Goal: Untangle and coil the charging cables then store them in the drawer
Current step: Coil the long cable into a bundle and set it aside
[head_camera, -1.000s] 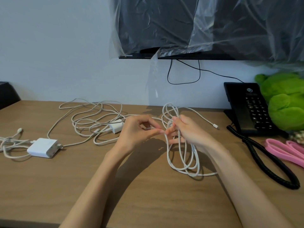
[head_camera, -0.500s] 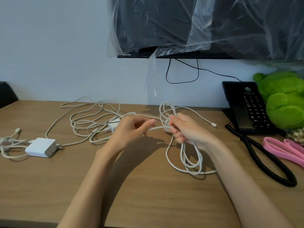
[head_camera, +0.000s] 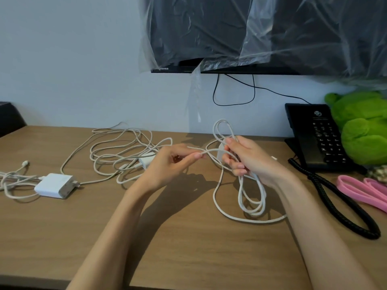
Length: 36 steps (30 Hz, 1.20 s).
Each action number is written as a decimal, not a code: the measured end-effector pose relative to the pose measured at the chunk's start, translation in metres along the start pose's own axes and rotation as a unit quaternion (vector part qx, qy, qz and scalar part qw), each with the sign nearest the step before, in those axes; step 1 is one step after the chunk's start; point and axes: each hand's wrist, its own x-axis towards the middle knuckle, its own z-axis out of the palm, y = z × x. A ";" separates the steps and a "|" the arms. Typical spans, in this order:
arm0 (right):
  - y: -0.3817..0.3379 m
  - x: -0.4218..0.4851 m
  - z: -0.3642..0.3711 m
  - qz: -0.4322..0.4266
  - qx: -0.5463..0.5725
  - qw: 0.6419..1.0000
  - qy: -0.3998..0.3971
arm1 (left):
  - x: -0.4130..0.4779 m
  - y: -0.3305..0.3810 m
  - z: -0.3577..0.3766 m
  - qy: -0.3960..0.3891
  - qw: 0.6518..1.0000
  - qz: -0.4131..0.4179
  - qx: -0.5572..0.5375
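- Since the earlier frame the left hand (head_camera: 167,164) has drawn away from the right hand (head_camera: 249,160), stretching a strand between them.
- Left fingers (head_camera: 196,155) pinch that strand.
- Right fingers clamp the white cable coil (head_camera: 251,197), its loops hanging onto the tabletop (head_camera: 188,237).

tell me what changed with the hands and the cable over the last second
The left hand has drawn away from the right hand, pulling a strand of the white cable taut between them. The right hand keeps its grip on the gathered loops, which hang to the desk. The tangled cables and white charger stayed put.
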 end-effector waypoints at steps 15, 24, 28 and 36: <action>0.006 -0.003 0.019 -0.126 -0.358 0.925 -0.019 | 0.000 -0.011 -0.005 0.127 0.974 0.009 0.187; -0.009 -0.009 0.001 -0.073 -0.087 0.993 0.020 | 0.003 -0.025 -0.019 0.184 0.955 -0.048 0.228; -0.015 -0.009 -0.012 -0.071 0.135 0.988 0.016 | 0.004 -0.031 -0.022 0.190 0.950 -0.075 0.235; -0.007 0.002 -0.002 -0.078 0.253 0.959 0.098 | 0.001 -0.024 -0.017 0.242 0.946 -0.096 0.194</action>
